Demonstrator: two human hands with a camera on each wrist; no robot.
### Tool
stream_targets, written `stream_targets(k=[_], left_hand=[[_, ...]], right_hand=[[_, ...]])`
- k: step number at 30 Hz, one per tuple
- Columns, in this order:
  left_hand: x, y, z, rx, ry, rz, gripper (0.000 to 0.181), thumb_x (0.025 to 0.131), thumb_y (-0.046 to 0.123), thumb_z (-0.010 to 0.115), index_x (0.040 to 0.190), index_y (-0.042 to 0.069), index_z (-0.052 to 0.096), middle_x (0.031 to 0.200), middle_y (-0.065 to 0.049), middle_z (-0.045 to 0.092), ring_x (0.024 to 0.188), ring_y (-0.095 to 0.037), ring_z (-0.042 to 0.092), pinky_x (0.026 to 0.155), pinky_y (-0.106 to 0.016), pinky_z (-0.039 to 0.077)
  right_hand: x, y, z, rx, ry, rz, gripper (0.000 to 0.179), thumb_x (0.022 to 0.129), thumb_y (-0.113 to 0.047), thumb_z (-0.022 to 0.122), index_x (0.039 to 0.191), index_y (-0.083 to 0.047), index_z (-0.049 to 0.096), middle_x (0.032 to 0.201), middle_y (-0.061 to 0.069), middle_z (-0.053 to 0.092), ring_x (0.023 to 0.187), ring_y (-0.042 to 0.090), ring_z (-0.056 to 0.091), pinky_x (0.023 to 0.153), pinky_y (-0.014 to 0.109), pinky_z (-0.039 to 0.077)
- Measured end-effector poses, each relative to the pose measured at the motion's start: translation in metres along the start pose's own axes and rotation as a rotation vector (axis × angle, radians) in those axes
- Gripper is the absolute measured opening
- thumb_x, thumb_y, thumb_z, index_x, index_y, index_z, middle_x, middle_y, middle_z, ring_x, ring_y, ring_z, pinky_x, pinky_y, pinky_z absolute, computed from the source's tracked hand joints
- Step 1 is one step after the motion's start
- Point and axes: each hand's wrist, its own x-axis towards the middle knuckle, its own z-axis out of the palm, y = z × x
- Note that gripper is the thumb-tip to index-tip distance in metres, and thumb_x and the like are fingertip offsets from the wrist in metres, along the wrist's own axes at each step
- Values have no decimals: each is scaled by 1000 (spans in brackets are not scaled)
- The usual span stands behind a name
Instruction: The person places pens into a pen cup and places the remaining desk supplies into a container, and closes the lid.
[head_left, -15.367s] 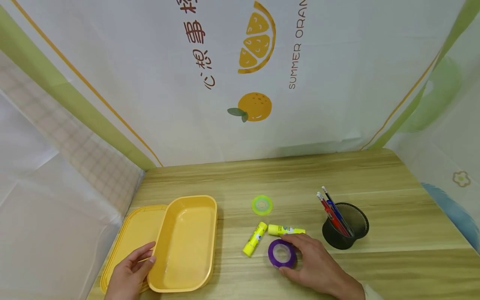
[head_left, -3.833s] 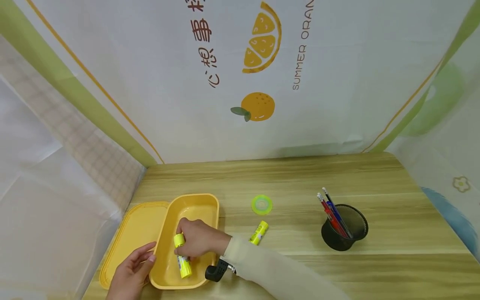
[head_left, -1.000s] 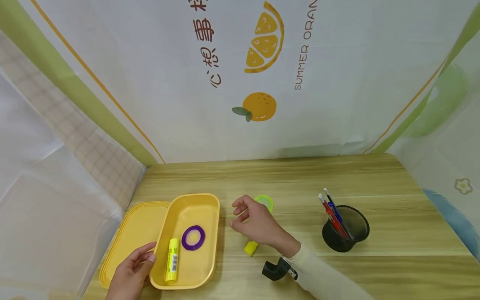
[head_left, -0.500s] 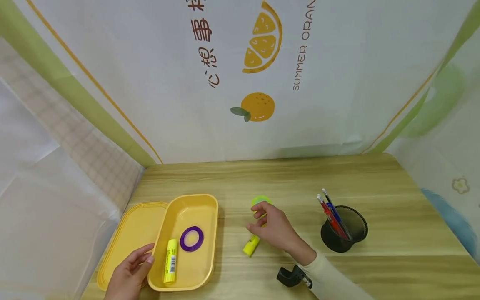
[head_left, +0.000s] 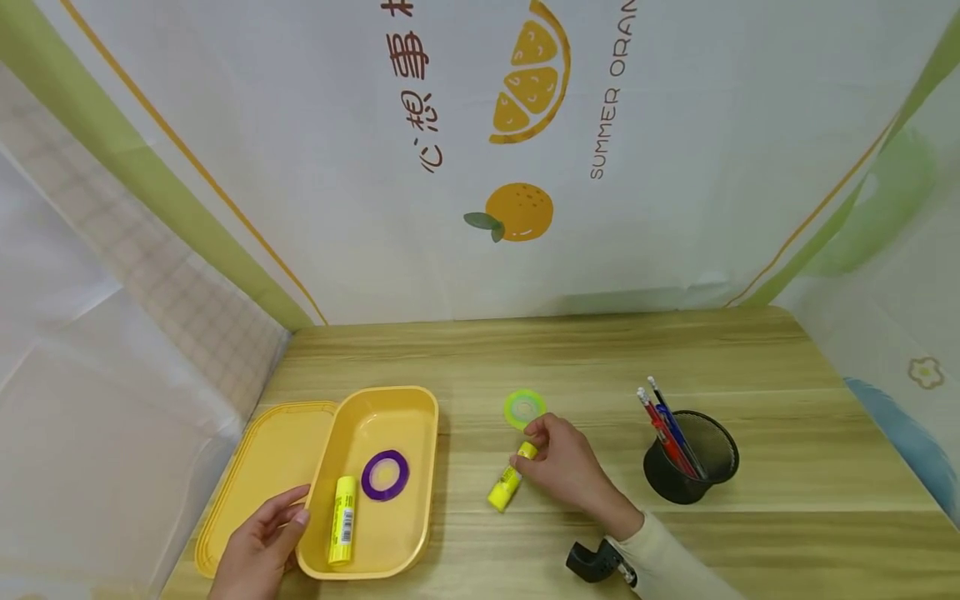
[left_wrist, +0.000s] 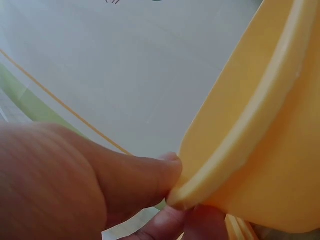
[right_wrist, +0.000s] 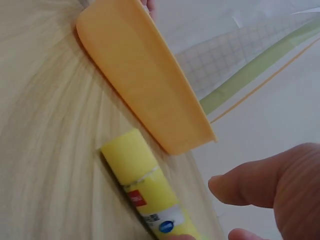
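My left hand [head_left: 258,542] pinches the rim of a yellow plastic box [left_wrist: 265,165] at its left side, thumb inside and fingers outside. In the box lie a yellow glue stick [head_left: 342,521] and a purple-rimmed tape roll [head_left: 386,475]. My right hand [head_left: 568,467] hovers over the upper end of a second glue stick [head_left: 506,490] on the table. In the right wrist view, this glue stick [right_wrist: 142,170] lies below the thumb [right_wrist: 245,185], which stands apart from it. A green tape roll [head_left: 524,408] lies just beyond the fingertips.
A yellow lid [head_left: 277,458] lies left of the box, partly under it. On the right stands a black mesh pen holder [head_left: 678,479] with several pens and pencils. A white printed cloth [head_left: 375,250] hangs behind the wooden table [head_left: 600,350].
My right hand has left the box, moving right and down to the second glue stick. Earlier, it laid the purple tape roll and one glue stick inside. My left hand stays at the rim.
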Motion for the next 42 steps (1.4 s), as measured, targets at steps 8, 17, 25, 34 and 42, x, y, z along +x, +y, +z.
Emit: stream_targets(k=[8,17,25,34,42], left_hand=[[0,3,1,0,2,-6,50,109,20,58,156,6,50,116,-3,70,84,-5,64,67,-26,55],[0,2,1,-13,7,0,50,109,20,59,156,5,50,112,0,70,81,-7,63,65,-27,55],[0,0,0,-11,5,-3,49,109,17,57,156,6,49,113,-1,69,80,-8,63,65,-27,54],[-1,0,2,-11,5,1,50,109,19,58,156,6,49,115,-4,70,79,-10,62,64,-27,54],[-1,0,1,-11,5,1,49,109,19,58,156,6,50,114,-3,70,79,-10,62,65,-27,54]], right_hand=[[8,9,9,20,-24,-13,37,83,-20,90,108,-4,69,98,6,65,83,13,62,72,27,53],[12,2,19,-12,-14,-77,50,77,-25,94,111,3,71,102,9,67,85,15,62,68,25,53],[14,-5,31,-130,24,-100,60,73,-32,96,114,5,75,99,8,64,84,16,51,68,27,45],[13,-6,29,-124,-5,-100,47,78,-24,92,114,1,74,92,4,61,81,15,53,66,25,46],[13,-5,24,-29,-74,-78,43,79,-11,84,118,-4,69,104,4,71,88,13,66,71,28,58]])
